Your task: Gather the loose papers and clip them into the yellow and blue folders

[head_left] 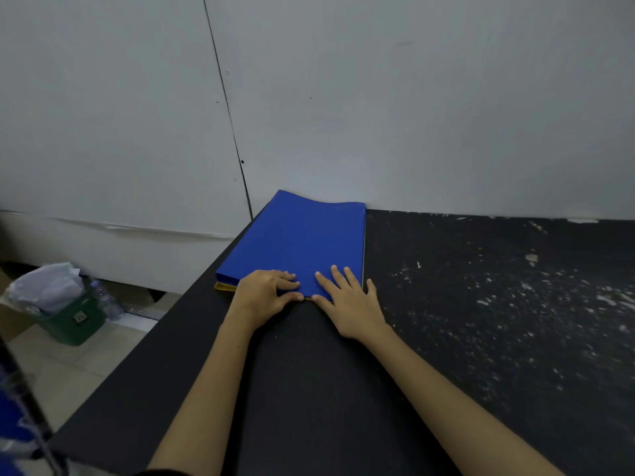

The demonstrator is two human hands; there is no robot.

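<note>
my left hand (264, 293) is pinching the near edge of the blue folder (295, 235) while my right hand (347, 304) is pressing flat beside it, the folder lying on the yellow folder (225, 287), long axis running toward twelve o'clock.

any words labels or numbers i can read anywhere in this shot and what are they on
Nothing here can be read.
Green bin: a small pale sticker on its front, too blurred to read.
Plastic bottle beside the bin: too small and blurred to tell any label.
Blue folder: plain cover, no print showing.
</note>
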